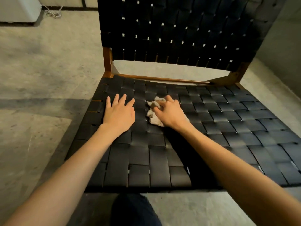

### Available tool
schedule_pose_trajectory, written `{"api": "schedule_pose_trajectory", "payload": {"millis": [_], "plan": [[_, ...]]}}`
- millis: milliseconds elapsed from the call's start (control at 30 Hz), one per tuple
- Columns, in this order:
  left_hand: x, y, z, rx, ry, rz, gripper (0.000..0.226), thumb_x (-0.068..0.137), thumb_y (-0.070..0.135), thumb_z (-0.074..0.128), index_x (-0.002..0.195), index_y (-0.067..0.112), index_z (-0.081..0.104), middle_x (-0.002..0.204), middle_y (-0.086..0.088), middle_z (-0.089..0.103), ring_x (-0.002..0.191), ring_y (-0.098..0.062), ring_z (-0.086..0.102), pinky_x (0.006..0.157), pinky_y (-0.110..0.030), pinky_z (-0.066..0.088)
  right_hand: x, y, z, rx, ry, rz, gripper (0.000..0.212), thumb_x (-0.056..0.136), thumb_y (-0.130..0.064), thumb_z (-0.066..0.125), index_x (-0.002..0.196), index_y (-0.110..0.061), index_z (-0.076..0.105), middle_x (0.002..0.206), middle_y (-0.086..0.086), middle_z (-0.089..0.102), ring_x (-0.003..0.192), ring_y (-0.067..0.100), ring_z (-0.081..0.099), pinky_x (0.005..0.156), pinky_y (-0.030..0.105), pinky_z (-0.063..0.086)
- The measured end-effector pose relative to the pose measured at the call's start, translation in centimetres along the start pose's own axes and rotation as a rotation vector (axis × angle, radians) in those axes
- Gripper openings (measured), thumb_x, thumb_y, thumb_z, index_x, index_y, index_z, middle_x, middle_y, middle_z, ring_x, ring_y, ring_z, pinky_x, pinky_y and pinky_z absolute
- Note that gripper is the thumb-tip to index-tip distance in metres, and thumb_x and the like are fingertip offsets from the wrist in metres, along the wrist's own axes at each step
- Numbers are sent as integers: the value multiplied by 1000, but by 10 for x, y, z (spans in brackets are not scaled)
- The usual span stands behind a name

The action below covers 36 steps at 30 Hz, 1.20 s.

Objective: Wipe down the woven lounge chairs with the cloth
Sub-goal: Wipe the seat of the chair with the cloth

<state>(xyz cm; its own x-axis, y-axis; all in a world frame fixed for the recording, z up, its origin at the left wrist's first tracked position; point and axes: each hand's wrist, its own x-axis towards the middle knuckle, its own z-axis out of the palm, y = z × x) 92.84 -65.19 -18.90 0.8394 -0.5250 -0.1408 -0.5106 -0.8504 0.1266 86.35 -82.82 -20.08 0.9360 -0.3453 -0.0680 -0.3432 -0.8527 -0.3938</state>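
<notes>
A crumpled cloth, judged soft, light and best bunched in the palm, is gripped by the right hand on the woven seat beside the flat, empty left hand.

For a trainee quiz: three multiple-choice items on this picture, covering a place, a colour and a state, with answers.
1. Where is the cloth? A under the right hand on the seat; B under the left hand; C hanging off the seat's edge.
2. The seat's woven straps are: A white; B black; C red.
3. The left hand is: A clenched in a fist; B gripping the cloth; C flat on the seat, fingers spread.
Answers: 1 A, the right hand curls round it on the weave; 2 B, dark bands throughout; 3 C, palm down, holding nothing.
</notes>
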Motion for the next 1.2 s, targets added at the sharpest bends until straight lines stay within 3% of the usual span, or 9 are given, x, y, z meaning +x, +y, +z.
{"api": "schedule_pose_trajectory", "payload": {"millis": [133,300,500,733,1200], "plan": [[-29,17,-3,11,-15,10,49,102,31,27,150,23,22,158,-7,14,146,-31,5,117,-48,1,-84,-7,-13,-38,-7,-33,37,93,-45,42,118,-31,65,121,-1,50,105,24,41,86,38,41],[-58,36,-4,-6,-86,51,49,102,36,22,150,27,19,158,-13,8,145,-35,-1,115,-53,-3,-159,-12,-29,-112,52,-64,36,93,-50,43,122,-39,60,118,-8,49,96,13,35,77,32,35],[-72,58,-2,-31,-107,99,49,103,36,21,150,29,17,157,-19,4,145,-38,-3,114,-54,-4,-190,21,-47,-234,150,187,41,91,-58,41,118,-38,64,123,-6,49,110,23,40,86,39,36],[-52,69,4,-71,-87,117,51,102,37,22,151,24,15,158,-17,4,146,-33,0,117,-43,0,-141,31,-30,-193,195,150,34,92,-48,47,119,-35,64,127,-2,49,111,28,37,86,39,32],[35,83,26,-115,13,68,56,102,30,26,151,15,4,158,-15,-3,146,-30,-6,117,-42,-3,63,63,6,-209,227,123,37,95,-43,44,127,-30,56,134,5,43,117,29,36,93,41,32]]}}
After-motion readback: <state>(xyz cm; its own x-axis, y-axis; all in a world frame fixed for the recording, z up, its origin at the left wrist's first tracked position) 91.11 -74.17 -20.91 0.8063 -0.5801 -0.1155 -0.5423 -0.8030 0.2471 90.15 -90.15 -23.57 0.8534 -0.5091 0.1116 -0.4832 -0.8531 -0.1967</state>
